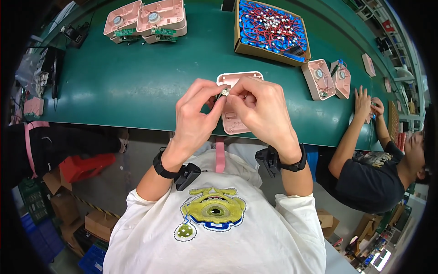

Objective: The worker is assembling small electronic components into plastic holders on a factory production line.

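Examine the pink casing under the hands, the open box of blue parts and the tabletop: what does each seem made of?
Pink casing: probably satin moulded plastic, given its smooth, rounded corners.
Open box: apparently matt cardboard, judging by plain brown walls.
Tabletop: perhaps rubber or laminate, semi-gloss, with soft reflections.

Bright, fairly even light falls from above, catching the backs of the left hand and the right hand. Pale, diffuse sheen lies on the green tabletop to the left of the hands and again to their right. Below them, the white shirt reads very bright, while the floor past the table's near edge is dimmer. The hands look reasonably sharp — the small white piece between the fingertips is too small and covered for fine detail. Far out on either side, straight edges bow, the shelving to the upper right curves and softens, and black vignetting swallows the corners.
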{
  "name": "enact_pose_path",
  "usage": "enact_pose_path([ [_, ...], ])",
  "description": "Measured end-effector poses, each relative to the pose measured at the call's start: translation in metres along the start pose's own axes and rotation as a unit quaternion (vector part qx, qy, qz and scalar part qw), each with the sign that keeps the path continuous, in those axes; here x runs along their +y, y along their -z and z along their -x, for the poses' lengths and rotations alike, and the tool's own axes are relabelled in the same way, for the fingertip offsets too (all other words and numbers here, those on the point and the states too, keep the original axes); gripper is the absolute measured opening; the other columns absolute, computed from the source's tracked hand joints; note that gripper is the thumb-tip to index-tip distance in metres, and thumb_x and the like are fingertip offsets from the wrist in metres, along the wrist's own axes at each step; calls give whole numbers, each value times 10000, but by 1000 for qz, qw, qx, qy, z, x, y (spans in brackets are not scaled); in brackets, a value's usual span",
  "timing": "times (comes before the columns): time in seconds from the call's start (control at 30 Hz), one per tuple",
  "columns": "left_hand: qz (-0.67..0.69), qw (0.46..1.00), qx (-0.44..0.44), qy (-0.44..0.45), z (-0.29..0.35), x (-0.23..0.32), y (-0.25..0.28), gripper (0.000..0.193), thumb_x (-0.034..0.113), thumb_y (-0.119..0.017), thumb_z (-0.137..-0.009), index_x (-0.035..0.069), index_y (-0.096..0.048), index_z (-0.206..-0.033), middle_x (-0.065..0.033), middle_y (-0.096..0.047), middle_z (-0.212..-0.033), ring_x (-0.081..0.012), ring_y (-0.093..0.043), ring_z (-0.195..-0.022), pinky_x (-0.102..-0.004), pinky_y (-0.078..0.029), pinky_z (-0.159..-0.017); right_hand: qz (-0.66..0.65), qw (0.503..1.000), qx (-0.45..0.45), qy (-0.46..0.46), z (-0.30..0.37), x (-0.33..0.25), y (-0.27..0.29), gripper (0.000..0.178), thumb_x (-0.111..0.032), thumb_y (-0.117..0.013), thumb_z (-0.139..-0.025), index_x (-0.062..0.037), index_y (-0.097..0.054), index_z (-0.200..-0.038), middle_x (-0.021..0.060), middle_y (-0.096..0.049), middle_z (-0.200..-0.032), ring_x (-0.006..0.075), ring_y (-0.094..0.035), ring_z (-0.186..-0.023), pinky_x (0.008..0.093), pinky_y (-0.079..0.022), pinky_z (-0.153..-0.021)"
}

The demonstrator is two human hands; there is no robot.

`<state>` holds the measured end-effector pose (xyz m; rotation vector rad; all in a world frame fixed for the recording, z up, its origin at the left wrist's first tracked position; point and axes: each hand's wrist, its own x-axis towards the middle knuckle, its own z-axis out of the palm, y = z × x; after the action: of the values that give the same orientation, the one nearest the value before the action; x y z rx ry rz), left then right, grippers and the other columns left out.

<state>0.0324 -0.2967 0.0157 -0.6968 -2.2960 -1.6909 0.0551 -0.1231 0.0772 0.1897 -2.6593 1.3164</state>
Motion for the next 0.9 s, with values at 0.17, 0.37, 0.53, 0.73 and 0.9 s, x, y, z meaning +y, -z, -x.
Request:
enact_pose_path([
  [0.17, -12, 1000, 0, -24, -1, 2, 2, 278, -95, -770, -836, -30, -746, -1106, -119, -689, -1040, -186, -676, -788, -297, -564, -687, 15, 999, 24, 30, 1, 4, -7, 59, -27, -715, -819, 27, -702, -837, 104, -627, -655, 170, -518, -523, 333, -426, -535],
  [0.37, -20, 999, 7, -39, 2, 1, -1, 299, -113, -767, -817, -27, -753, -1103, -120, -693, -1036, -191, -680, -798, -297, -563, -693, 29, 997, 57, 47, 6, 4, -16, 37, 8, -708, -801, 19, -703, -836, 114, -642, -656, 187, -554, -529, 333, -451, -545],
  [0.53, -15, 998, -7, -58, -3, -1, 4, 274, -104, -761, -827, -18, -748, -1087, -114, -695, -1006, -219, -690, -796, -318, -564, -670, 22, 998, 53, 38, 11, 5, -13, 74, -15, -745, -823, 22, -720, -882, 117, -689, -779, 192, -544, -523, 328, -447, -541],
  [0.73, 67, 997, -17, 41, 1, -11, 7, 311, -123, -743, -842, 10, -782, -1121, -112, -704, -1053, -189, -685, -924, -291, -560, -826, 15, 997, 42, 58, 14, -1, 13, 132, -73, -779, -866, 10, -752, -965, 101, -736, -994, 210, -584, -615, 324, -456, -548],
  [0.9, 32, 999, -9, 6, 3, -10, 7, 307, -117, -755, -843, 25, -794, -1113, -104, -714, -1062, -186, -683, -940, -294, -553, -846, 40, 993, 32, 104, 8, 18, 7, 114, -65, -770, -869, -6, -763, -966, 75, -745, -1022, 239, -634, -785, 339, -506, -637],
])
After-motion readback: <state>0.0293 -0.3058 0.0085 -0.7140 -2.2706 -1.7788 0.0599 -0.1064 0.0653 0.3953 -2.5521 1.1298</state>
